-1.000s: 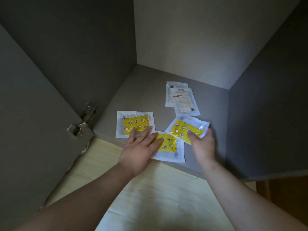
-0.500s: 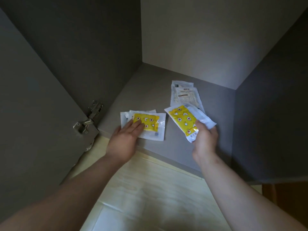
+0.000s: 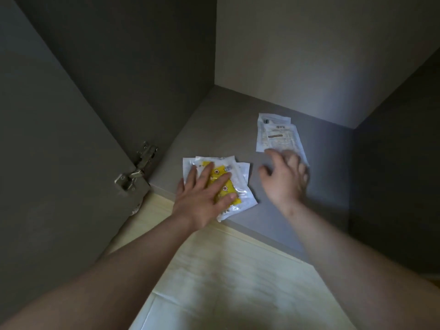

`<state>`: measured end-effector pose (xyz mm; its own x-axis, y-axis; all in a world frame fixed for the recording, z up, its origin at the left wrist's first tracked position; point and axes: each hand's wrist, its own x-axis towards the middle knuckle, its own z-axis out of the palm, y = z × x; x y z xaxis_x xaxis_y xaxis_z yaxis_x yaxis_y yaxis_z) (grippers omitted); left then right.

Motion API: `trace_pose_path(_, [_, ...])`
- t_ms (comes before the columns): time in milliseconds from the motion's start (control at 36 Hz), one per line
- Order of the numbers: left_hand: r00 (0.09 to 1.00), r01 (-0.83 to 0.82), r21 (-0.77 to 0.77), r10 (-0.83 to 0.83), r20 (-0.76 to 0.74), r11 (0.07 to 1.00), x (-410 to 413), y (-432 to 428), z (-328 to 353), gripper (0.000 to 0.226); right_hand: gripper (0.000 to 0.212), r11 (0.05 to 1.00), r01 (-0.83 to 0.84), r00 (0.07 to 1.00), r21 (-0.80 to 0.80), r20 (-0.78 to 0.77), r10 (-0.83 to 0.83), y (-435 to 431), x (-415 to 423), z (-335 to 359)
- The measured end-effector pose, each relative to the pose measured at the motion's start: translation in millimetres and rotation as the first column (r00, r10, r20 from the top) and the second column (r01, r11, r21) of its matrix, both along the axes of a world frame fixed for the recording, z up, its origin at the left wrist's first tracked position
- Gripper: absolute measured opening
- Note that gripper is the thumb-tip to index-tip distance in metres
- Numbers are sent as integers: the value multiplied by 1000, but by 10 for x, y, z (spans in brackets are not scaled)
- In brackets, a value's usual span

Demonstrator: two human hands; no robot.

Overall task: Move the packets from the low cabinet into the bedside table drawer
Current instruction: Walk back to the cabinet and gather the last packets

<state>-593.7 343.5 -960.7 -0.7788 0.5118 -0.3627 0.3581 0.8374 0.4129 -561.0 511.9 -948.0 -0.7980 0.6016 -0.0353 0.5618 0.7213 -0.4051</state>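
Observation:
Three clear packets with yellow patterned contents (image 3: 225,185) lie stacked near the front edge of the grey cabinet floor (image 3: 228,129). My left hand (image 3: 202,197) lies flat on the stack, fingers spread and straight. Farther back, two white packets with printed labels (image 3: 277,136) overlap each other. My right hand (image 3: 285,179) hovers over their near edge, blurred, fingers loosely spread and holding nothing.
The open cabinet door (image 3: 59,139) with a metal hinge (image 3: 138,167) stands at the left. Dark side walls and a pale back wall (image 3: 309,55) close the cabinet in. Light wooden flooring (image 3: 226,270) lies in front of the cabinet.
My right hand has put its yellow packet on the stack under my left hand, let go, and moved back toward the white packets. My left hand now presses on the stack.

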Motion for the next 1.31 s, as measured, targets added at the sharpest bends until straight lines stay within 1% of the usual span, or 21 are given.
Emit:
trace_pose_path(56, [1000, 4, -27, -5, -16, 1000, -39, 2, -31, 54, 52, 996, -78, 992, 43, 107, 73, 146, -151, -3])
trace_pose_path(111, [999, 10, -41, -12, -48, 999, -63, 7, -43, 51, 56, 989, -144, 967, 29, 215, 135, 253, -320, -4])
trace_pose_path(167, [997, 15, -54, -19, -80, 998, -65, 19, -45, 51, 59, 987, -153, 940, -54, 300, 162, 330, -478, -18])
trace_pose_path(222, [996, 4, -47, -8, -88, 999, -65, 24, -53, 51, 58, 983, -143, 913, -114, 368, 175, 371, -579, -50])
trace_pose_path(306, [996, -18, -25, 15, -84, 1000, -86, 9, -62, 52, 54, 981, -177, 888, -86, 415, 196, 377, -584, -111])
trace_pose_path(444, [992, -70, -6, 69, -105, 998, -122, -28, -54, 59, 58, 971, -233, 884, -47, 406, 232, 307, -367, -196])
trace_pose_path(583, [987, -122, -43, 116, -110, 992, -191, 19, 29, 69, 62, 959, -282, 885, -20, 381, 268, 250, -122, -233])
trace_pose_path(695, [982, -105, -68, 93, -164, 992, -280, 83, 74, 56, 61, 949, -315, 886, 10, 362, 290, 263, -7, -200])
trace_pose_path(750, [986, -38, -78, 25, -165, 996, -334, 105, 61, 55, 53, 937, -337, 894, 96, 344, 286, 286, -15, -148])
trace_pose_path(806, [991, -2, -60, -6, -130, 998, -373, 111, 44, 58, 42, 918, -327, 922, 224, 288, 259, 321, -96, -77])
trace_pose_path(833, [993, -10, -44, 5, -116, 999, -384, 112, 48, 58, 41, 912, -308, 938, 270, 249, 243, 338, -156, -36])
trace_pose_path(861, [993, -31, -32, 28, -111, 999, -392, 113, 51, 59, 45, 912, -296, 946, 285, 221, 238, 351, -220, -7])
trace_pose_path(889, [992, -51, -28, 48, -115, 998, -392, 120, 61, 60, 55, 920, -295, 945, 257, 219, 241, 367, -282, 1])
trace_pose_path(945, [991, -78, -58, 72, -111, 995, -380, 150, 84, 67, 78, 951, -298, 920, 83, 290, 263, 398, -382, -23])
trace_pose_path(972, [991, -96, -69, 89, -98, 993, -378, 164, 90, 73, 85, 958, -287, 899, -17, 341, 275, 410, -412, -56])
trace_pose_path(1000, [990, -123, -67, 118, -78, 990, -379, 174, 101, 80, 87, 958, -273, 879, -86, 381, 285, 423, -423, -94])
trace_pose_path(1028, [987, -157, -54, 155, -48, 986, -388, 178, 104, 86, 85, 957, -269, 873, -111, 391, 291, 433, -421, -130])
trace_pose_path(1083, [971, -236, -20, 237, 25, 972, -409, 163, 97, 91, 76, 957, -277, 891, -88, 349, 290, 434, -378, -177])
trace_pose_path(1139, [947, -312, 19, 309, 82, 950, -426, 131, 65, 90, 67, 955, -294, 907, -41, 303, 293, 417, -331, -196])
trace_pose_path(1250, [904, -410, 100, 389, 178, 907, -406, 102, 29, 84, 53, 929, -359, 914, 87, 235, 331, 411, -236, -211])
trace_pose_path(1306, [875, -457, 148, 413, 254, 877, -388, 79, 31, 84, 49, 905, -397, 901, 151, 252, 353, 375, -157, -226])
